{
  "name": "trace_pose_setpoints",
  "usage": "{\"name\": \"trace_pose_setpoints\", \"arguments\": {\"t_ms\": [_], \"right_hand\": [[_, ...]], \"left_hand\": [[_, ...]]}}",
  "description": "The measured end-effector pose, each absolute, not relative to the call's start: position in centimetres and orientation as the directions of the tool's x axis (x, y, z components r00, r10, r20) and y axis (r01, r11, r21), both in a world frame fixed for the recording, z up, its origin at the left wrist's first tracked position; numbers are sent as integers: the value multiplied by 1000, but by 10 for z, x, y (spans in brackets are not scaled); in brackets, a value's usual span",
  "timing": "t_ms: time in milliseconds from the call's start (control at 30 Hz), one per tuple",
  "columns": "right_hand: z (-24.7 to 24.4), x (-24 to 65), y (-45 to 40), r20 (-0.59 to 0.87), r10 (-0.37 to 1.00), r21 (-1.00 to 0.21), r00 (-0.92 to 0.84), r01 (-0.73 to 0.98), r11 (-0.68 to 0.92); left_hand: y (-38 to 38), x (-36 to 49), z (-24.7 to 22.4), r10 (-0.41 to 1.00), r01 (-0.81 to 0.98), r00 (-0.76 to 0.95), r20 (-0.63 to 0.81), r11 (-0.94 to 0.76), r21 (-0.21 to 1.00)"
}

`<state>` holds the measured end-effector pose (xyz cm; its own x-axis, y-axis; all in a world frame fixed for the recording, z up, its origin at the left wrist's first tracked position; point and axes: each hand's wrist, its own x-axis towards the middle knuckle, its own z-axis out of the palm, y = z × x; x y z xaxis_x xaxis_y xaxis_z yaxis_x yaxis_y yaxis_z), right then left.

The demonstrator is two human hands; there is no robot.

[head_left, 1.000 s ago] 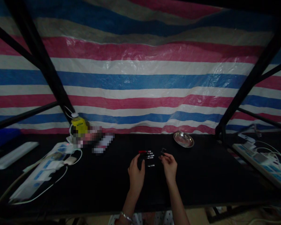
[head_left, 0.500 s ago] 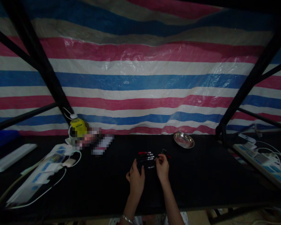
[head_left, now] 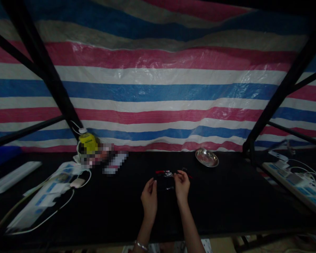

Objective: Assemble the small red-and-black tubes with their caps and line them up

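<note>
A person's two bare hands reach over a black table; a silver bracelet circles the left wrist. The left hand has thumb and fingers drawn close together; it is too dark to tell whether they grip anything. A slim shiny item lies between the hands. The right hand has its fingers bent toward the thumb; their grasp cannot be made out either. Slightly farther, between the fingertips, is a small cluster of shiny items, with a slim red item at its far left. Farther right sits a round metal dish; far left stands a yellow bottle. Behind everything hangs a striped sheet.
</note>
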<state>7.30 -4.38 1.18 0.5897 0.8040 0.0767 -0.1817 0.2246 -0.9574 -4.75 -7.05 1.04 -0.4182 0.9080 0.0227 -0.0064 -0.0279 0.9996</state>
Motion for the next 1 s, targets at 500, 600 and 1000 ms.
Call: {"name": "trace_pose_setpoints", "arguments": {"t_ms": [500, 600, 1000], "right_hand": [[81, 68, -72, 170, 808, -926, 564, -189, 328], [83, 66, -74, 211, 816, -930, 538, -146, 337], [104, 68, -92, 379, 870, -917, 315, 1, 399]], "left_hand": [[-85, -38, 60, 886, -587, -353, -301, 40, 809], [-90, -36, 65, 891, -589, -353, -287, 26, 808], [-93, -30, 71, 888, -757, -222, -403, 104, 645]]}}
